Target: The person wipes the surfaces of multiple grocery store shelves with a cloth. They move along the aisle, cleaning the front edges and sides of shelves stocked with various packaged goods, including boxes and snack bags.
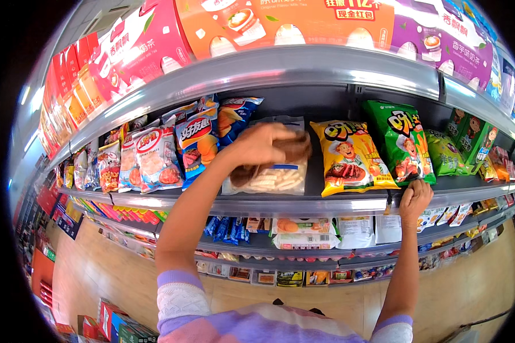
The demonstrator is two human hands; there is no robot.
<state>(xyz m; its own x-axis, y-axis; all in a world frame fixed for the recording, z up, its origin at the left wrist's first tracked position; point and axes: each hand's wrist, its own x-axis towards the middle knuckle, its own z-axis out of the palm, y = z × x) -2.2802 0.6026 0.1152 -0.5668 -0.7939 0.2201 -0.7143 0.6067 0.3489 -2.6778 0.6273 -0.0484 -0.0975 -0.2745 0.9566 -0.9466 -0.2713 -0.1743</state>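
My left hand (262, 143), blurred by motion, is over a clear bag of pale stick snacks (279, 182) on the shelf. A brown cloth (298, 148) shows under its fingers and to both sides; blur hides its full shape. At the shelf's front edge (300, 206), my right hand (416, 198) has its fingers curled over the rim. Just above those fingers is the bottom corner of a green chip bag (405, 145). A yellow chip bag (354, 158) leans between the clear bag and the green one.
Blue chip bags (197, 145) and white shrimp-flake bags (159, 158) stand to the left. Green boxes (472, 137) are at the right. An upper shelf rim (283, 64) juts out overhead, carrying milk tea cartons (304, 25). Lower shelves hold packaged snacks (304, 233) above the floor (356, 296).
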